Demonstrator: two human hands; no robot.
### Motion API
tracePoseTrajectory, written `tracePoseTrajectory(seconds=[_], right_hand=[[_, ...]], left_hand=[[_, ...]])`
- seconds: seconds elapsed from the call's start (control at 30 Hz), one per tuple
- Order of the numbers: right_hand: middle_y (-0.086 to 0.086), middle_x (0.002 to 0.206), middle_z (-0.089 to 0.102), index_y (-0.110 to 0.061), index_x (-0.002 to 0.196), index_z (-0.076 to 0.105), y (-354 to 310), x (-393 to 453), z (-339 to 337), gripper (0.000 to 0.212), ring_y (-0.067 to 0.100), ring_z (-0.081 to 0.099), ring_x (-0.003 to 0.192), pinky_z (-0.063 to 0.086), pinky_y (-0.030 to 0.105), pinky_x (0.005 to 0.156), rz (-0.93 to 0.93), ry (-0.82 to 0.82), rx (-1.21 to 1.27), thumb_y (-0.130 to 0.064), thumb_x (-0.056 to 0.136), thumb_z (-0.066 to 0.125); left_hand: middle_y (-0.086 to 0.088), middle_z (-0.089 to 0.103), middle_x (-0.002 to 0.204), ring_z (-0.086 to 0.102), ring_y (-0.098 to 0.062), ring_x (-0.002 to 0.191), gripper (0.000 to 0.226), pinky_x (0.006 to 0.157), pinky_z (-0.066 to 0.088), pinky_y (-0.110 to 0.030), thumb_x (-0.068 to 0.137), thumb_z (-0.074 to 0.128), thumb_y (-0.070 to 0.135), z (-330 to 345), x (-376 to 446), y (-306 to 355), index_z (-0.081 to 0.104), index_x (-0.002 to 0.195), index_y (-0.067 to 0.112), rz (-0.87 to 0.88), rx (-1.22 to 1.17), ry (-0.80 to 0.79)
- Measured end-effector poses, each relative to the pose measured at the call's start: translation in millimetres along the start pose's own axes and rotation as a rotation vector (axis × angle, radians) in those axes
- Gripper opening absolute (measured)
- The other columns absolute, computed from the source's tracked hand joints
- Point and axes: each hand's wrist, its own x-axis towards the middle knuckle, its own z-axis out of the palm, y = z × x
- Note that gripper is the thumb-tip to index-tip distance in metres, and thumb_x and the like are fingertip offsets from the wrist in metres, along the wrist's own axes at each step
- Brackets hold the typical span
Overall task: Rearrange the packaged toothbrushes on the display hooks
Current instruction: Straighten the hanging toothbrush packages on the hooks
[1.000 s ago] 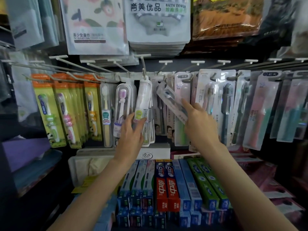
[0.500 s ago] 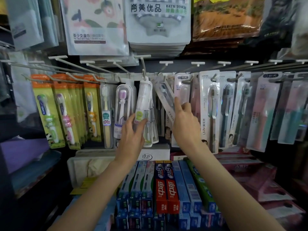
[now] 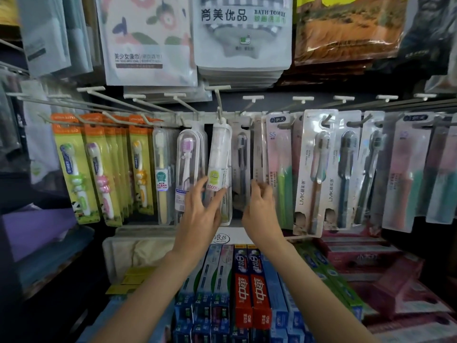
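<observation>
Packaged toothbrushes hang in a row on white display hooks (image 3: 217, 105). My left hand (image 3: 200, 216) holds the lower part of a clear toothbrush case with a yellow-green label (image 3: 218, 157), thumb on its left edge and fingers across its front; the case hangs on its hook. Just right of it a narrow pack with a dark toothbrush (image 3: 241, 157) hangs straight. My right hand (image 3: 259, 211) is below and right of that pack, fingers loosely curled at the packs' lower edges, with nothing seen between them.
Yellow-green children's toothbrush packs (image 3: 74, 169) hang at the left, LMK packs (image 3: 314, 169) and pink packs (image 3: 405, 174) at the right. Bagged bath towels (image 3: 242, 33) hang above. Toothpaste boxes (image 3: 252, 293) lie stacked on the shelf below my arms.
The tilted dark-toothbrush pack that my right hand held has swung left and now hangs straight. My right hand has dropped lower and let it go. My left hand stays on the clear case.
</observation>
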Motion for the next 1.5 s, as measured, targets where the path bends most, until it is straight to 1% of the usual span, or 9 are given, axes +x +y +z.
tracePoseTrajectory(seconds=[0.23,0.43,0.57,0.7,0.8,0.97,1.17,1.27,1.5], right_hand=[[0.013,0.123,0.042,-0.001,0.120,0.052,4,-17,-49,0.038,0.018,0.051,0.096,0.045,0.023,0.085,-0.277,0.263,0.067,0.011,0.084,0.048],[0.018,0.117,0.043,-0.002,0.116,0.052,35,-15,-96,0.035,0.019,0.041,0.107,0.035,0.014,0.089,-0.192,0.674,0.021,0.000,0.082,0.061],[0.008,0.122,0.041,-0.011,0.137,0.031,57,-14,-102,0.072,0.015,0.044,0.105,0.039,0.024,0.089,0.092,0.402,0.136,-0.023,0.079,0.072],[-0.002,0.109,0.054,-0.014,0.134,0.037,72,-19,-114,0.056,0.009,0.055,0.088,0.044,0.010,0.069,0.148,0.372,0.313,-0.014,0.085,0.065],[-0.002,0.108,0.057,-0.013,0.124,0.047,87,-21,-125,0.047,0.013,0.057,0.095,0.046,0.018,0.075,0.139,0.249,0.259,-0.022,0.083,0.068],[0.003,0.099,0.059,-0.007,0.105,0.058,105,-29,-142,0.022,0.017,0.058,0.085,0.050,0.027,0.074,0.071,0.564,0.213,-0.017,0.086,0.064],[0.011,0.127,0.042,-0.006,0.134,0.034,126,-15,-131,0.072,0.022,0.048,0.109,0.044,0.035,0.097,0.213,0.259,0.157,-0.023,0.076,0.074],[0.010,0.129,0.048,-0.010,0.134,0.033,129,-15,-120,0.069,0.026,0.052,0.112,0.046,0.044,0.095,0.135,0.253,0.178,-0.016,0.078,0.073],[0.006,0.122,0.048,-0.012,0.136,0.037,138,-28,-153,0.059,0.023,0.056,0.086,0.044,0.023,0.072,0.045,0.394,0.085,0.012,0.083,0.046]], left_hand=[[-0.011,0.032,0.135,0.033,-0.039,0.120,0.051,0.090,0.045,-0.058,0.071,0.059,0.005,5,-2,8,0.060,0.121,0.015,0.022,0.100,0.040],[-0.008,0.036,0.133,0.033,-0.031,0.119,0.046,0.097,0.037,-0.049,0.074,0.058,0.007,6,15,31,0.058,0.119,0.015,0.093,0.002,0.080],[-0.013,0.041,0.132,0.041,-0.032,0.120,0.049,0.099,0.038,-0.046,0.076,0.062,0.002,11,24,48,0.055,0.123,0.012,0.148,-0.047,0.050],[-0.013,0.046,0.130,0.043,-0.027,0.119,0.044,0.102,0.035,-0.040,0.079,0.060,0.001,15,27,64,0.056,0.122,0.010,0.146,-0.085,0.040],[-0.013,0.046,0.130,0.041,-0.024,0.119,0.042,0.098,0.042,-0.039,0.081,0.061,0.001,21,28,74,0.056,0.121,0.009,0.124,-0.145,0.027],[-0.005,0.035,0.132,0.040,-0.020,0.120,0.042,0.095,0.044,-0.036,0.086,0.053,0.019,25,31,101,0.047,0.128,0.016,0.113,-0.260,0.047],[-0.002,0.034,0.136,0.032,-0.006,0.126,0.063,0.104,0.025,-0.016,0.083,0.066,0.026,35,41,134,0.031,0.136,0.027,-0.121,-0.574,0.007],[0.011,0.032,0.131,0.026,0.008,0.119,0.067,0.098,0.019,0.000,0.082,0.069,0.021,41,44,145,0.031,0.138,0.023,-0.230,-0.644,0.017],[0.014,0.034,0.132,0.033,0.001,0.125,0.063,0.106,0.032,-0.025,0.085,0.066,0.015,51,41,149,0.030,0.136,0.025,-0.222,-0.660,0.067]])
